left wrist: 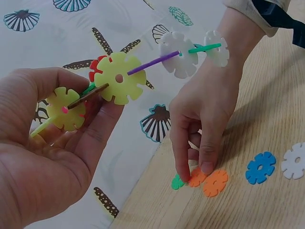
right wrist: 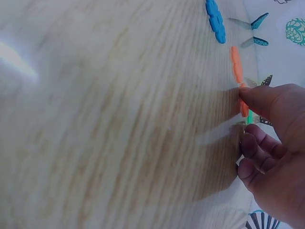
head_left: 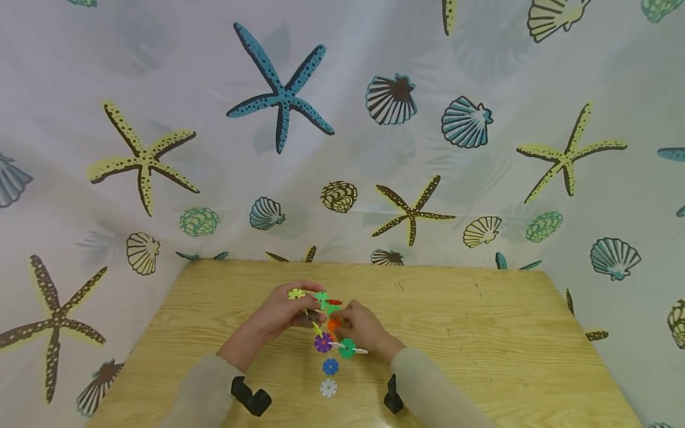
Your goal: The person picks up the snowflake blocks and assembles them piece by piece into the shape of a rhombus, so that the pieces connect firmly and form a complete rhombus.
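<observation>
My left hand (head_left: 279, 310) holds up a chain of flat, notched plastic discs, its fingers curled around one end. In the left wrist view the chain includes a yellow disc (left wrist: 125, 64), a brown disc (left wrist: 88, 97) seen edge-on, a purple disc (left wrist: 152, 63) and a white disc (left wrist: 171, 45). Down on the table, my right hand (head_left: 369, 333) pinches an orange disc (left wrist: 196, 177) between thumb and finger. Beside it lie a second orange disc (left wrist: 216, 183) and a green disc (left wrist: 177, 182), partly covered by a finger.
Toward the near edge of the wooden table (head_left: 481, 345), a blue disc (head_left: 330, 366) and a white disc (head_left: 329, 388) lie flat in line with the orange ones. A curtain (head_left: 342, 160) printed with starfish and shells hangs behind the table and along its sides.
</observation>
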A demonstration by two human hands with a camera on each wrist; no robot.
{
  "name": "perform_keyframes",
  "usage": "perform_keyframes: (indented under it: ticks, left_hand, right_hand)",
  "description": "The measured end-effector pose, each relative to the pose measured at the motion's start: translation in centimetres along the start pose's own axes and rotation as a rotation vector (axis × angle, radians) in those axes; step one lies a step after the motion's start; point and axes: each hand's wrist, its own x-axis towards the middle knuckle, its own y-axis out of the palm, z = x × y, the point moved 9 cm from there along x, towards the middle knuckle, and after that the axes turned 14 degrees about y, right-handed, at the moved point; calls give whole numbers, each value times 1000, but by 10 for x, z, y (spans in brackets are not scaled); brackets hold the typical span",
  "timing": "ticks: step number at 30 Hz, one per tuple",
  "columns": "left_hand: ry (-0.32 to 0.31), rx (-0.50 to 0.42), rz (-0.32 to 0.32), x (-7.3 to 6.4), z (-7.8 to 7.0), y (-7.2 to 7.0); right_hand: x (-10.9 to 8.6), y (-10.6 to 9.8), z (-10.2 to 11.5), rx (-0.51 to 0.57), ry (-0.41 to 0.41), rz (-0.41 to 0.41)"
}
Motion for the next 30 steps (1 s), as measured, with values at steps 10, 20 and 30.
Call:
perform_keyframes:
  ticks: [10, 20, 30]
  left_hand:
    - [0, -1, -1, 0, 1, 0]
    - [-5, -6, -20, 3, 3, -2]
    - [-15, -11, -28, 4, 3, -1]
  right_hand:
    - [2, -4, 1, 6, 14, -22]
    - [-9, -18, -5, 229, 44, 2]
    - [-23, -54, 0, 437, 36, -22]
